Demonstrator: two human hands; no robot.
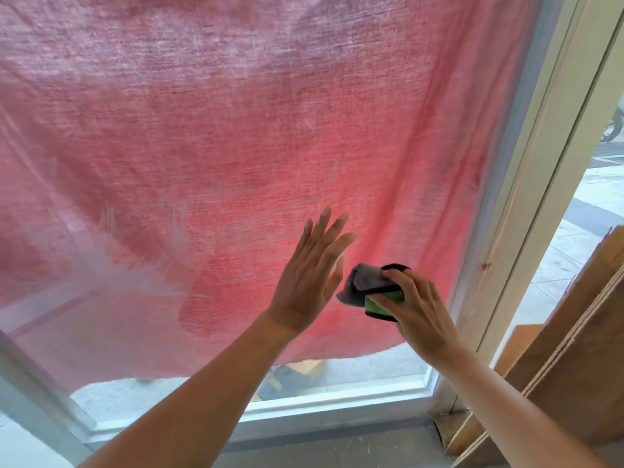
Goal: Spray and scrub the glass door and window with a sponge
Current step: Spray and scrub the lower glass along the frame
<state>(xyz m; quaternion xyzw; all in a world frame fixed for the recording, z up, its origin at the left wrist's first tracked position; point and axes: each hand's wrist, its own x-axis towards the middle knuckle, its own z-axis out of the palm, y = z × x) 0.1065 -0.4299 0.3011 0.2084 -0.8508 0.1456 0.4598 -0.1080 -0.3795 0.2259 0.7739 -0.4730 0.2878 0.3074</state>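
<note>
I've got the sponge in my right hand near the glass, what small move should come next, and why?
Probably slide the sponge left toward the white streaks on the glass: your right hand grips it, those streaks look unwiped, and the open left hand sits between them.

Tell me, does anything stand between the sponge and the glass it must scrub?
Nothing visible does. The right hand holds the sponge near the glass. The open left hand is raised beside it, on its left, not in front. The pink cloth seems to hang behind the glass.
</note>
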